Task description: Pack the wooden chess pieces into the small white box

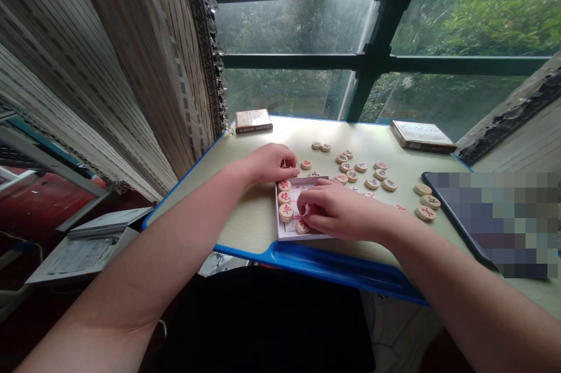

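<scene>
A white open box (277,230) lies near the table's front edge with red-marked Chinese chess pieces (286,212) in a column along its left side. Inside the box, the fingertips of my right hand (335,206) are closed on a red-marked Chinese chess piece (302,225) at the front. My left hand (270,162) is just beyond the box's far left corner, its fingers curled together. What they hold, if anything, is hidden. Close to its fingertips lies another red-marked piece (306,164) on the table. My right hand covers much of the box.
More round wooden pieces (352,176) are scattered over the pale table (197,197) beyond the box. A small box (253,120) stands at the back left, a flat box (423,136) at the back right. A dark-edged tablet with a blurred screen (491,221) lies at right.
</scene>
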Motion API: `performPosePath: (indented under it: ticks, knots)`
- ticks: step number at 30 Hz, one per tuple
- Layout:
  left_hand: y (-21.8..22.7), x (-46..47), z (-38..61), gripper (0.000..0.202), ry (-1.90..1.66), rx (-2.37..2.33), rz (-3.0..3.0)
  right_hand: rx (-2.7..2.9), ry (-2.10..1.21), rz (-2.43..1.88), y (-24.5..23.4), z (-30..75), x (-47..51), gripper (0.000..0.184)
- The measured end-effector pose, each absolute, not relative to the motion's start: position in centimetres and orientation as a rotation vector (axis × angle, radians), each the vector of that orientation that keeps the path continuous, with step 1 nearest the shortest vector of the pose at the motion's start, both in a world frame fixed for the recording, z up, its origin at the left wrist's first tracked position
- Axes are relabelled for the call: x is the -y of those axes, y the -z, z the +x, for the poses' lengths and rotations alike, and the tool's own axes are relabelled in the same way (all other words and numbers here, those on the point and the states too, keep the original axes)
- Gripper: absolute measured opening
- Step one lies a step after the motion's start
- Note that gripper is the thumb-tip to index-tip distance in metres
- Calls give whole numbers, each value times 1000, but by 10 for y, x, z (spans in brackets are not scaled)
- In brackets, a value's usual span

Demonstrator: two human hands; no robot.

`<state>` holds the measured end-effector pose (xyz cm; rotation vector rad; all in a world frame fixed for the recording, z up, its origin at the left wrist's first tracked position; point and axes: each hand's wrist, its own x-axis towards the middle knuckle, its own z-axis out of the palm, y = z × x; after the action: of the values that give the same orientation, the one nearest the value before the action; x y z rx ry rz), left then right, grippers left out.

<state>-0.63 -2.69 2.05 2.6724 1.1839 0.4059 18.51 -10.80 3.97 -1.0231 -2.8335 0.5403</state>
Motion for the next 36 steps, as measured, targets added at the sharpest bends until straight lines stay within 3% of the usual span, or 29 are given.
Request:
performPosePath:
  ticks: [22,36]
  knots:
    - [-26,27,-7,45,-340,-1173,2591,2847,-569,-968,-40,187,111,12]
    - [-25,26,-8,42,-292,-1171,2575,2874,-489,-1042,-40,186,110,17]
